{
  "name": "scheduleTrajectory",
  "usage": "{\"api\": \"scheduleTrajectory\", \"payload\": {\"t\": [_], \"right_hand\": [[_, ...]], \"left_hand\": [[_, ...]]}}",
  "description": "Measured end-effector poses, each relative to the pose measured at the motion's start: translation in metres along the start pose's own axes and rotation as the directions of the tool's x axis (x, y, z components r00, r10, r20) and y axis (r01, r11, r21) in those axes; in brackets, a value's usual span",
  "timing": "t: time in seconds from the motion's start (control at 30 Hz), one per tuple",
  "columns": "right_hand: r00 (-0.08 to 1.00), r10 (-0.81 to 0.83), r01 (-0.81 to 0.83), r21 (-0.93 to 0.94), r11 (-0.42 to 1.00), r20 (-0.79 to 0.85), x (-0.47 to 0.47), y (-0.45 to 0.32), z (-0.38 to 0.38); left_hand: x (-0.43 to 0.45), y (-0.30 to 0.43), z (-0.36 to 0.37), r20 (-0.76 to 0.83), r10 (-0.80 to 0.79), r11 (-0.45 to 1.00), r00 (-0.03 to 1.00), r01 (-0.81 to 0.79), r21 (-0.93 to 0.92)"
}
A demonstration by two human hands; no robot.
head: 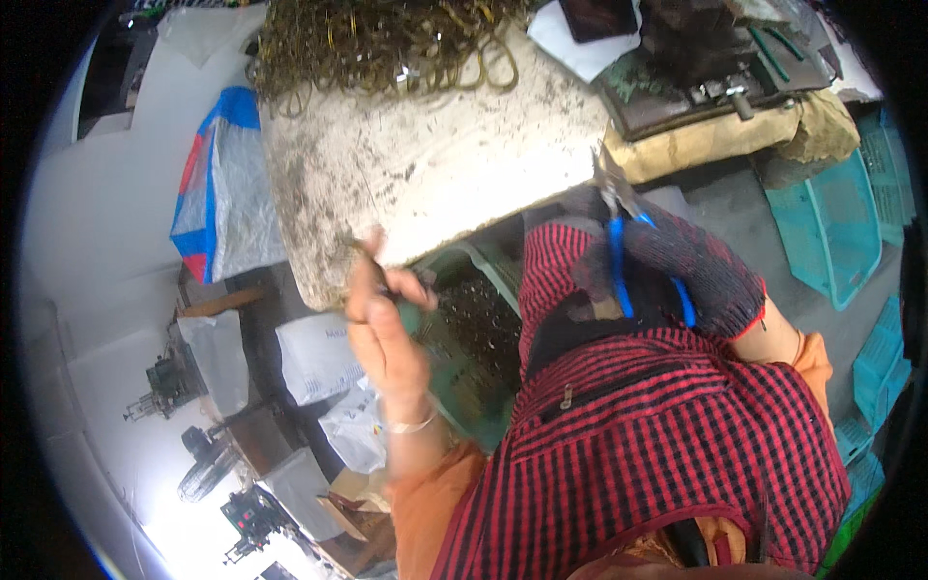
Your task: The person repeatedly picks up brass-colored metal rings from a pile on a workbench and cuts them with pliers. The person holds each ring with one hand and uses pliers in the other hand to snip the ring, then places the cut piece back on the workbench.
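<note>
My left hand, bare and blurred by motion, is near the left front corner of the pale, dark-flecked worktop. A small dark piece shows between its fingers; what it is I cannot tell. My right hand, in a dark knitted glove with a red cuff, is over my lap at the worktop's front edge, around pliers with blue handles. Their metal jaws point toward the worktop and look parted. A heap of tangled, olive-brown looped pieces lies at the worktop's far side.
A green bin with dark bits stands below the worktop's front. At right, a dark tray holds metal parts and green-handled pliers. Turquoise baskets stand beyond. A striped plastic bag and white sacks are at left.
</note>
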State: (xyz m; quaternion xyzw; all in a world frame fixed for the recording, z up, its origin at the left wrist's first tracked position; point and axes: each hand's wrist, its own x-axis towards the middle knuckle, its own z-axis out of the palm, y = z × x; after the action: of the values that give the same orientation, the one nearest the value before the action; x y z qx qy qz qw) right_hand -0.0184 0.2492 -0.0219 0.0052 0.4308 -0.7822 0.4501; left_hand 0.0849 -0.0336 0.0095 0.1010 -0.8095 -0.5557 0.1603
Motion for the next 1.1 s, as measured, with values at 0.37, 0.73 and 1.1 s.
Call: {"api": "scheduleTrajectory", "payload": {"t": [0.37, 0.73, 1.1], "right_hand": [[0.976, 0.207, -0.212, 0.090, 0.973, 0.069, -0.008, 0.003, -0.003], [0.986, 0.106, -0.142, 0.300, 0.943, 0.130, -0.006, 0.034, -0.053], [0.972, 0.197, -0.207, 0.064, 0.976, 0.125, 0.041, 0.015, -0.025]], "left_hand": [[0.152, -0.035, 0.103, 0.050, 0.360, 0.525, 0.932, -0.246, 0.815], [0.183, -0.117, 0.066, 0.007, 0.331, 0.460, 0.944, -0.168, 0.872], [0.137, -0.083, 0.008, -0.044, 0.219, 0.785, 0.975, -0.149, 0.602]]}}
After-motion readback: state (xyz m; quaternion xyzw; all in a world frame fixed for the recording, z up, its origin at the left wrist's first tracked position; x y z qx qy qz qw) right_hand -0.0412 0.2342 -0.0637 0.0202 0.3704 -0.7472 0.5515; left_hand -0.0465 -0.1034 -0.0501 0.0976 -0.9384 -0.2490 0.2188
